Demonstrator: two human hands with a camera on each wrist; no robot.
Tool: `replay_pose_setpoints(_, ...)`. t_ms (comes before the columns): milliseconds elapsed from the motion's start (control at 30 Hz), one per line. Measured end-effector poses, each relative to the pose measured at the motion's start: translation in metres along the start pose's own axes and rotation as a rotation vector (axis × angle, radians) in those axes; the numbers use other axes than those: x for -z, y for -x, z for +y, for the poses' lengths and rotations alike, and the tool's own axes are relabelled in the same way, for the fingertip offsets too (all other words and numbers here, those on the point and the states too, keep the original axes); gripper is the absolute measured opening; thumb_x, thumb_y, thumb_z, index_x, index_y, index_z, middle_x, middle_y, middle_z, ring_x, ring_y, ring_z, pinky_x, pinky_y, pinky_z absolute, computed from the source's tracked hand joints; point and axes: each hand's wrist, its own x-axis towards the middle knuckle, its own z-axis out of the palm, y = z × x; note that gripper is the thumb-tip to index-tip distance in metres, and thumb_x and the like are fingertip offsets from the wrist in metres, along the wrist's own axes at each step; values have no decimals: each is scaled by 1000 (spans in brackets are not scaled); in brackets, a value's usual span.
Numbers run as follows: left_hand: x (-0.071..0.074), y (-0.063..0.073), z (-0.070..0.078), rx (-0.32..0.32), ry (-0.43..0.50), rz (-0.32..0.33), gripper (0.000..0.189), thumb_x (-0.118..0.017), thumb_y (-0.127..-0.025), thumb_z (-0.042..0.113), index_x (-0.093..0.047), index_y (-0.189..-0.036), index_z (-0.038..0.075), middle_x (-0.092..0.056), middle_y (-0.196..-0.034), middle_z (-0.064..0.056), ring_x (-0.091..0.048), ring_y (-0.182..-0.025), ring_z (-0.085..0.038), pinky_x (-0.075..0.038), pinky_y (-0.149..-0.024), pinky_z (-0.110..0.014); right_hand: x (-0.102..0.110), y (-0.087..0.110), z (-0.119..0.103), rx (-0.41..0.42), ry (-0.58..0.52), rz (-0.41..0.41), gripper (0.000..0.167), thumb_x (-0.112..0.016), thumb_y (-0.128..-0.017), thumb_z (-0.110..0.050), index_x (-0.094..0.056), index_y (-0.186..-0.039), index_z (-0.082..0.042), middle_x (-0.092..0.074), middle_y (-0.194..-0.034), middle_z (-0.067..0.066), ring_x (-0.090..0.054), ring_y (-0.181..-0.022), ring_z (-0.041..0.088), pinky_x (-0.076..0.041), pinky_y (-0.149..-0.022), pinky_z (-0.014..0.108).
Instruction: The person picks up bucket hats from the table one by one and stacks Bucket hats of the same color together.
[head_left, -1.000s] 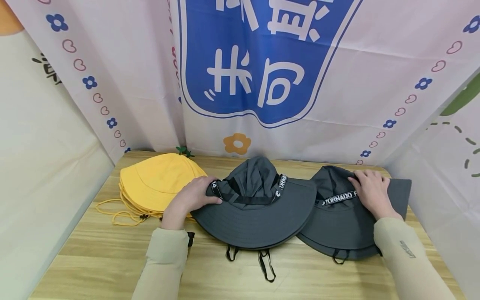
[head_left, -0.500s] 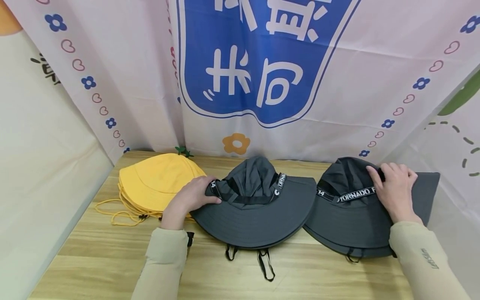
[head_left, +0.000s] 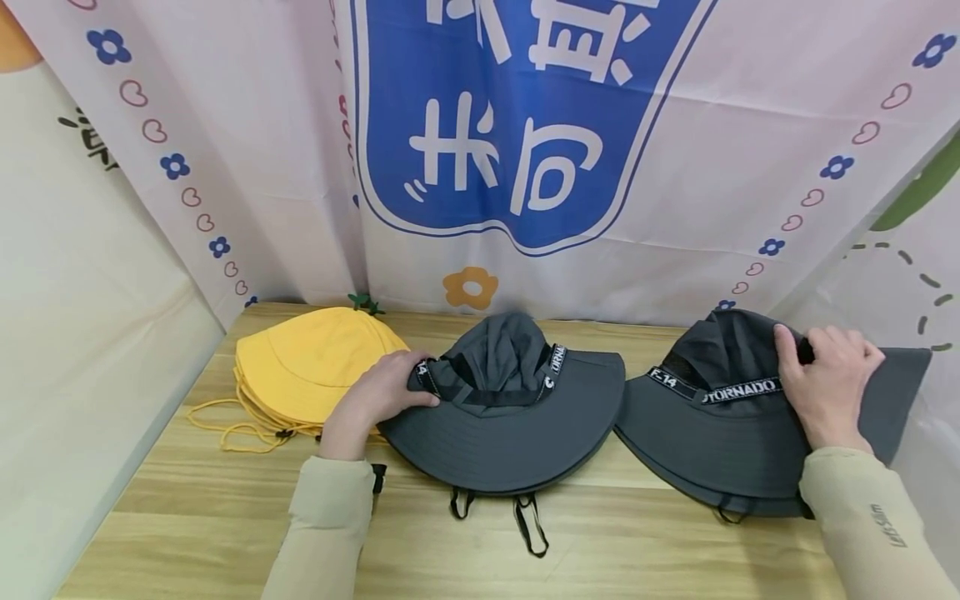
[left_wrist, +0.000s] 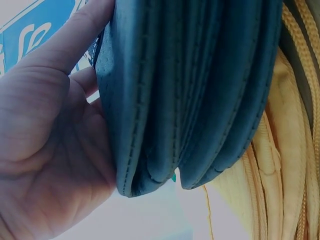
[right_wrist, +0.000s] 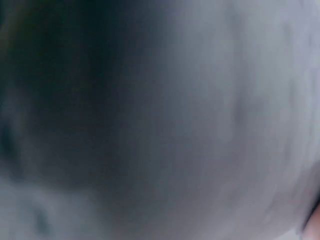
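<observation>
Two sets of dark grey wide-brimmed sun hats lie side by side, their brims layered. My left hand (head_left: 382, 390) grips the left side of the middle sun hats (head_left: 502, 450), thumb over the band and brim. Several folded brim edges (left_wrist: 195, 100) show up close beside the left palm in the left wrist view. On the right, my right hand (head_left: 831, 382) holds the crown of the other sun hats (head_left: 712, 450), with a "TORNADO" band facing me. The right wrist view is a grey blur. Left of my left hand sit stacked yellow hats (head_left: 318, 354) with cords.
The hats are on a wooden table (head_left: 225, 525) enclosed by white printed cloth (head_left: 660, 275) at the back and sides. Black straps (head_left: 531, 525) hang out from under the middle hats toward me. The right-hand brim reaches the right side cloth.
My right hand has moved right with the right-hand grey sun hats, drawing them away from the middle ones so more of their band shows. The left hand has kept its hold.
</observation>
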Motion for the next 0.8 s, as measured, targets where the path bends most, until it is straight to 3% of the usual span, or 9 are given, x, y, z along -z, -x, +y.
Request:
replay_pose_setpoints(267, 5, 2, -1, 17, 3, 3, 66, -80, -85, 29, -53, -141, 5, -58, -141, -19, -53, -131, -38, -42, -110, -54, 4, -1, 4, -56, -50, 110, 57, -58, -96, -34, -38, -58, 4, -42, -63, 29, -40, -78, 51, -21, -90, 61)
replay_pose_setpoints(533, 7, 4, -5, 8, 5, 33, 65, -80, -85, 27, -54, -139, 4, -60, -138, -20, -55, -128, -38, -43, -109, -54, 9, -3, 7, -70, -92, 154, 57, -57, -93, -33, -34, -54, 3, -36, -60, 25, -37, -75, 46, -23, -88, 56)
replay_pose_setpoints(700, 9, 5, -6, 20, 3, 49, 64, -79, -86, 26, -53, -141, 4, -58, -140, -21, -53, -129, -40, -43, -108, -56, 12, -5, 6, -91, -137, 189, 58, -57, -91, -32, -35, -52, 4, -35, -57, 19, -34, -69, -3, -19, -86, 29)
replay_pose_setpoints(800, 10, 5, -6, 27, 1, 59, 63, -78, -87, 25, -52, -141, 5, -57, -141, -22, -52, -130, -41, -42, -108, -57, 13, -8, 4, -113, -163, 210, 55, -57, -89, -31, -38, -52, 5, -36, -54, 2, -26, -75, -19, -18, -80, 24)
